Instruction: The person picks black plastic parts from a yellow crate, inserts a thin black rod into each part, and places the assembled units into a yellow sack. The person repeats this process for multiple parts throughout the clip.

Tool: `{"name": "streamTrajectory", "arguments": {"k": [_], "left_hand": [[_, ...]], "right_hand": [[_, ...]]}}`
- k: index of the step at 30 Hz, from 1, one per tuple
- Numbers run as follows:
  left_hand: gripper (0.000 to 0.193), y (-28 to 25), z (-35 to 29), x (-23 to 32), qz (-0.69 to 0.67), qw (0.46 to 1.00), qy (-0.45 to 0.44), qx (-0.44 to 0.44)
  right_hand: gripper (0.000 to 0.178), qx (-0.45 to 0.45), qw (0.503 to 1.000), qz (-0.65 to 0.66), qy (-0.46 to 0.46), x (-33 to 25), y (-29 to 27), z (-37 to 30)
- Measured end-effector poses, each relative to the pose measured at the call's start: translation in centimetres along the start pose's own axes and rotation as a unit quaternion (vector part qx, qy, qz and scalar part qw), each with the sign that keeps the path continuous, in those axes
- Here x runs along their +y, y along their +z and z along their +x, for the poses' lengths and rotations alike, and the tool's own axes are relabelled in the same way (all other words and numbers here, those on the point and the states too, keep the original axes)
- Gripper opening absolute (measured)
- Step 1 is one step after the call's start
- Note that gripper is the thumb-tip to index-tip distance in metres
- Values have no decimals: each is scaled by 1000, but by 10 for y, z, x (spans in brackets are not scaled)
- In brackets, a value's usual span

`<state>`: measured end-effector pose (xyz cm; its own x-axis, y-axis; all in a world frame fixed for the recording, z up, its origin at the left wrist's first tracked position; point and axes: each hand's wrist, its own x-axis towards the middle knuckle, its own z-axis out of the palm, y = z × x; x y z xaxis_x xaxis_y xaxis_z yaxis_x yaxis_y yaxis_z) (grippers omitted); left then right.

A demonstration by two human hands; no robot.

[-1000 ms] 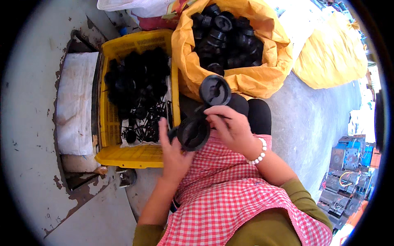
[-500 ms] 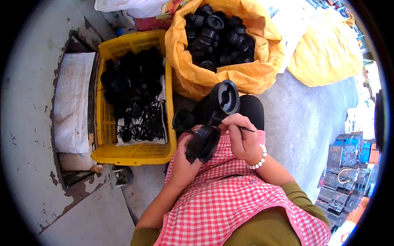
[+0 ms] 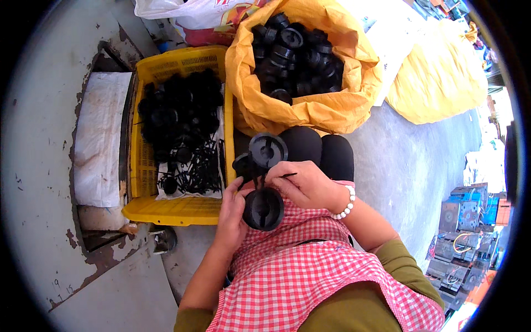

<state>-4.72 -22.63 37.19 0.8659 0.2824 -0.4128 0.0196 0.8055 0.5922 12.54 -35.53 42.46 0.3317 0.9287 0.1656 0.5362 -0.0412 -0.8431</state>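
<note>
At twelve o'clock an open orange-yellow plastic sack [image 3: 310, 113] slumps with its mouth rolled back, filled with round black plastic parts [image 3: 296, 52]. At eleven o'clock, behind it, lies a crumpled white plastic bag [image 3: 182, 11] with a red and yellow printed package [image 3: 213, 33] touching its lower edge. At two o'clock a second, closed yellow plastic sack [image 3: 437, 77] lies on the floor, well apart from the open one. No screens or signs show.
</note>
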Motion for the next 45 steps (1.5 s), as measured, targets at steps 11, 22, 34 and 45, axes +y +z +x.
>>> {"name": "streamTrajectory", "arguments": {"k": [11, 22, 34, 45], "left_hand": [[81, 6, 13, 1, 17, 989, -55, -134], [73, 12, 15, 6, 163, 977, -93, -104], [80, -9, 13, 41, 16, 936, -229, -267], [44, 4, 13, 67, 175, 940, -244, -161]], "right_hand": [[8, -19, 1000, -1, -24, 1, -3, 8], [26, -38, 991, 53, 115, -18, -15, 6], [43, -14, 839, -443, -315, -8, -40, 19], [39, -38, 801, -484, -350, -7, -35, 44]]}}
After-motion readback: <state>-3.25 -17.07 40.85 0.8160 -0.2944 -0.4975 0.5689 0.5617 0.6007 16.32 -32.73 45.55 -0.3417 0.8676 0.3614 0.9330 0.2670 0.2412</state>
